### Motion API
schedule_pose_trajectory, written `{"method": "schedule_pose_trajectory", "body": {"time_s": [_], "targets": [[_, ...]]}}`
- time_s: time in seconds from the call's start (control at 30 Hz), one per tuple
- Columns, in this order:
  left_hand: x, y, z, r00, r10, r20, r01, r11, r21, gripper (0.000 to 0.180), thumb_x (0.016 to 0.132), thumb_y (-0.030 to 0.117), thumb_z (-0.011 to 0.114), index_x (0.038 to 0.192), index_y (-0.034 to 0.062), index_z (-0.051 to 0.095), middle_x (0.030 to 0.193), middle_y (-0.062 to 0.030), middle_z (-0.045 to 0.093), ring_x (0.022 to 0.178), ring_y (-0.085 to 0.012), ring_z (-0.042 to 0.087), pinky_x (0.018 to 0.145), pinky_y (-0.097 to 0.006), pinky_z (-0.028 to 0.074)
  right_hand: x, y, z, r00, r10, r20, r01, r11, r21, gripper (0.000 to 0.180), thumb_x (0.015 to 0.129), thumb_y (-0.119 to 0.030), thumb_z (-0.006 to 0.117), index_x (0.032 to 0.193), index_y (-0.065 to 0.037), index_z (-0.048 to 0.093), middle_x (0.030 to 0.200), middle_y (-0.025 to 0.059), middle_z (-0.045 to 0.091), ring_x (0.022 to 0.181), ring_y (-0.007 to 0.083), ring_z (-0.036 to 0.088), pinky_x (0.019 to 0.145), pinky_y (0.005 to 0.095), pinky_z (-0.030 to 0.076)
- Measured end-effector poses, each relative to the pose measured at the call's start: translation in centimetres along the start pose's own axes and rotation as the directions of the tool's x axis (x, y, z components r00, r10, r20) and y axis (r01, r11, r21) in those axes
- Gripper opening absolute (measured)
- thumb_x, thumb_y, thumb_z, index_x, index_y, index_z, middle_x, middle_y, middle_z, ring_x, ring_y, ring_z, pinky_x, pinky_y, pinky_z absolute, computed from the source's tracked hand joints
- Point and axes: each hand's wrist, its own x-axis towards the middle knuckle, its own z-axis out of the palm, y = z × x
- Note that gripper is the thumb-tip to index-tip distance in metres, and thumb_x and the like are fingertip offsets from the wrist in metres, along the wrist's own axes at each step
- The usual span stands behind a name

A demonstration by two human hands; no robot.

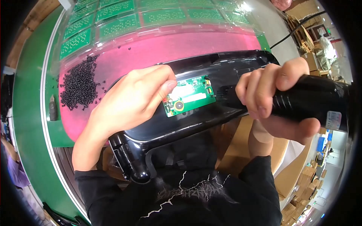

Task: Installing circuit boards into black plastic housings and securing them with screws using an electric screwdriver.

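A long black plastic housing [196, 126] lies across the pink mat in front of me. A small green circuit board [188, 96] sits on it. My left hand [132, 100] rests on the housing, its thumb pressing the left part of the board. My right hand [275, 96] grips a black electric screwdriver [309, 100], whose tip points left at the board's right edge.
A pile of small black screws [79, 86] lies on the pink mat [151, 49] to the left. A clear tray of several green circuit boards [158, 15] stands behind it. Green conveyor belt [28, 113] curves along the left. Cardboard boxes [241, 147] sit at the lower right.
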Motion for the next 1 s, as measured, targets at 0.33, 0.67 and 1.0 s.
{"method": "schedule_pose_trajectory", "body": {"time_s": [0.33,0.67,1.0], "targets": [[0.0,0.1,0.0,1.0,-0.014,0.008,0.013,0.999,0.034,0.017,0.093,0.013,0.065,0.091,-0.0008,0.056,0.079,-0.0128,0.059,0.069,-0.0269,0.06,0.063,-0.036,0.046,-0.6,0.7,0.2,0.992,0.052,-0.119,-0.052,0.999,0.002,0.068,0.083,-0.069,0.066,0.107,-0.009,0.046,0.066,-0.0012,0.053,0.049,0.0087,0.049,0.05,0.0253,0.04],[0.1,-0.5,0.3,0.996,0.081,-0.031,-0.079,0.996,0.049,0.013,0.088,0.006,0.07,0.093,-0.0012,0.061,0.081,-0.0113,0.063,0.067,-0.0239,0.063,0.06,-0.033,0.048,-0.7,1.1,0.1,0.992,0.069,-0.104,-0.065,0.997,0.047,0.066,0.081,-0.066,0.071,0.106,-0.01,0.047,0.067,-0.0027,0.054,0.051,0.0079,0.05,0.051,0.024,0.04],[-0.1,-0.5,0.3,0.992,0.123,-0.014,-0.12,0.985,0.126,0.01,0.087,0.004,0.069,0.094,-0.0004,0.063,0.082,-0.0124,0.065,0.072,-0.0287,0.068,0.064,-0.036,0.053,0.4,0.2,2.3,0.931,0.216,-0.296,-0.281,0.939,-0.2,0.069,0.083,-0.07,0.065,0.108,-0.008,0.048,0.064,-0.0036,0.052,0.05,0.0078,0.049,0.05,0.0229,0.039]]}}
